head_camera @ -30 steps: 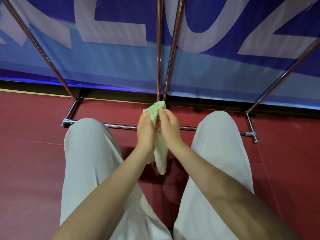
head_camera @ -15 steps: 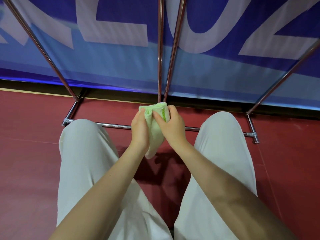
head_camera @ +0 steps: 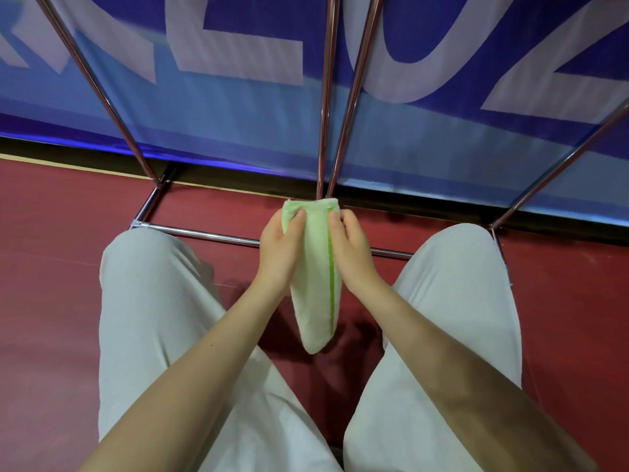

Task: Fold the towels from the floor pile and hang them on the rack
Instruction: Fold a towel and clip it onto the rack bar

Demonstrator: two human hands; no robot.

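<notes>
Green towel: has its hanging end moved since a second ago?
Yes. The green towel hangs lower again below the rack's bottom bar than half a second ago.

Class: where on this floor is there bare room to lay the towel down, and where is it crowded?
Bare red floor lies left of the left trouser leg; more floor right of the right leg. Crowded: between the knees, where both hands hold the green towel.

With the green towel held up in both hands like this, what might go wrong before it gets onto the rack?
1. The left hand and right hand pinch only the top of the green towel; its long lower part hangs free, so the fold may slip open.
2. The rack's lower bar lies on the floor close under the hands; a dropped towel would likely land on the red floor.
</notes>
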